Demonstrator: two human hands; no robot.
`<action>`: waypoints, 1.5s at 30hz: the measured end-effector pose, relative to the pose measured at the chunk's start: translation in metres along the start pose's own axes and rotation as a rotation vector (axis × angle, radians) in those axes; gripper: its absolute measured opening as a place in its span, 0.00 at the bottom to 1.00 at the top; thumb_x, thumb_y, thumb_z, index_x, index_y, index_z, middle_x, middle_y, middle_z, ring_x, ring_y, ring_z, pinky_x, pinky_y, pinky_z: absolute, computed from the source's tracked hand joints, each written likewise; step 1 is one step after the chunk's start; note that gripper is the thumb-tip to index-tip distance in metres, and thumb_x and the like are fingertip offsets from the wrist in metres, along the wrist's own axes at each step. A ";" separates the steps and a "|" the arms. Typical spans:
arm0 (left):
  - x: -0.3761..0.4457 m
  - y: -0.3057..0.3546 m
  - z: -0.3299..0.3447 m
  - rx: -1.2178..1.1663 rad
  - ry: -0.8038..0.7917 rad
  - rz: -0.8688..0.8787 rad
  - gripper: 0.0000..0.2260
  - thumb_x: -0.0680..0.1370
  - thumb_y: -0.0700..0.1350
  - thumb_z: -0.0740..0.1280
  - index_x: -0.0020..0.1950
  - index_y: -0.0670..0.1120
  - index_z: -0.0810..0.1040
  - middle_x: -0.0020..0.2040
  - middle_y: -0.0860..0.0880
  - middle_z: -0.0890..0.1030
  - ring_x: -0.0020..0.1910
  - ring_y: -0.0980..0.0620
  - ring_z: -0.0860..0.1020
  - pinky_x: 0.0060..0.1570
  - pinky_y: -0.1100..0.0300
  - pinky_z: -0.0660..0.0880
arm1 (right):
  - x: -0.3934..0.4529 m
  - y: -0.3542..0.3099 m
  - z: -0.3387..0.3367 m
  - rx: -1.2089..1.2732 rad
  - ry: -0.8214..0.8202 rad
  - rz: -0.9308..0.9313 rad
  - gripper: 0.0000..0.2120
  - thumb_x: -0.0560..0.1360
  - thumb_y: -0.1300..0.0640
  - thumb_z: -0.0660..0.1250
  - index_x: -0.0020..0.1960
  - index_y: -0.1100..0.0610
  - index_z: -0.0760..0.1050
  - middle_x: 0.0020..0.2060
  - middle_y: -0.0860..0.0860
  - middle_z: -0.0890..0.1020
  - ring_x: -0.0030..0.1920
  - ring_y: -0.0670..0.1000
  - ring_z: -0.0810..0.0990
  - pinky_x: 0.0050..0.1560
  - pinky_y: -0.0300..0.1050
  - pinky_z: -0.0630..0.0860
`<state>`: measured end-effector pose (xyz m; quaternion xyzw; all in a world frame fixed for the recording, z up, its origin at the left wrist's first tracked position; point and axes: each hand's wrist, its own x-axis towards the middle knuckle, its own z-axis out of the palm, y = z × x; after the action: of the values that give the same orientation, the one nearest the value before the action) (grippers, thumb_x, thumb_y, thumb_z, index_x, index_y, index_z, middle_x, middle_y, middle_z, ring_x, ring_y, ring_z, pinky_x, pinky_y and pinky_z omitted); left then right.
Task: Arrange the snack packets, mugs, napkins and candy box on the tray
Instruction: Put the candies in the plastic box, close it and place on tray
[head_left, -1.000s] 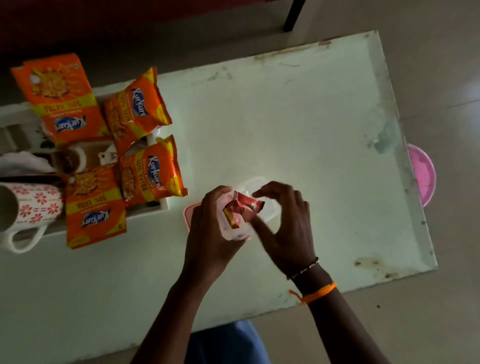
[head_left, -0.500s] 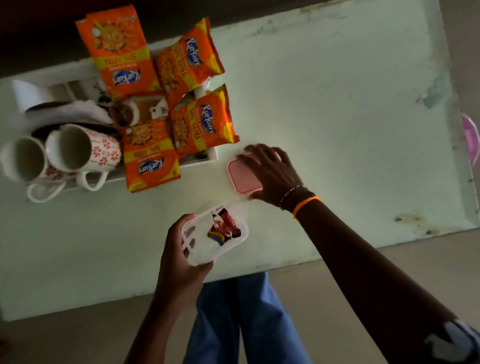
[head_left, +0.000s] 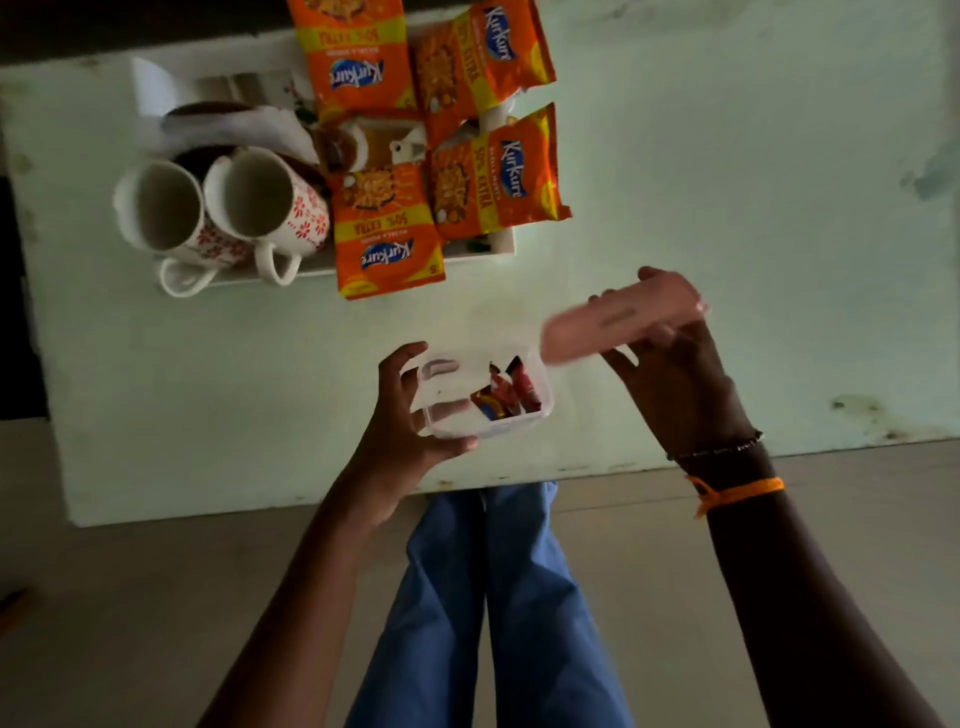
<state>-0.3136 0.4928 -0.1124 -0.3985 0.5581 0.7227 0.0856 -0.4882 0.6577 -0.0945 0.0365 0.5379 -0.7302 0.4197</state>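
The left hand (head_left: 400, 436) grips the clear candy box (head_left: 483, 395), fingers curled round its side; wrapped candies (head_left: 506, 395) lie inside. The right hand (head_left: 670, 364) pinches the pink lid (head_left: 618, 322), tilted above the box's right edge.

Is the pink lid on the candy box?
No, the right hand holds the lid above the open box.

Pink lid (head_left: 618, 322) in the right hand (head_left: 675, 374) — motion-blurred, edges smeared. Top snack packet (head_left: 353, 52) cut off by the upper frame edge. Tray (head_left: 498, 247) mostly hidden under packets and mugs (head_left: 218, 208) — candy wrappers (head_left: 506, 397) too small to read.
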 end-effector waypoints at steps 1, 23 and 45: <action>-0.001 0.001 -0.002 -0.049 -0.020 -0.008 0.39 0.63 0.29 0.73 0.62 0.60 0.61 0.61 0.60 0.73 0.55 0.60 0.79 0.47 0.61 0.79 | -0.004 0.002 0.004 0.110 -0.046 0.036 0.26 0.63 0.57 0.71 0.58 0.53 0.65 0.53 0.55 0.75 0.58 0.53 0.76 0.70 0.59 0.64; -0.021 0.010 -0.025 -0.363 -0.221 -0.070 0.44 0.56 0.58 0.78 0.66 0.51 0.61 0.61 0.44 0.74 0.62 0.48 0.74 0.55 0.61 0.76 | -0.020 0.055 0.048 -0.088 -0.452 0.267 0.36 0.64 0.75 0.61 0.65 0.47 0.59 0.60 0.49 0.71 0.62 0.52 0.74 0.55 0.55 0.78; -0.021 0.044 -0.026 -0.142 0.023 0.007 0.44 0.61 0.39 0.71 0.73 0.52 0.56 0.67 0.46 0.69 0.62 0.49 0.71 0.55 0.56 0.74 | 0.002 0.048 0.112 -0.332 0.249 0.258 0.17 0.72 0.37 0.59 0.41 0.51 0.73 0.43 0.53 0.78 0.48 0.56 0.76 0.50 0.52 0.73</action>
<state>-0.3120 0.4605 -0.0671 -0.4099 0.5076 0.7563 0.0483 -0.4140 0.5617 -0.0847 0.1251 0.6889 -0.5622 0.4401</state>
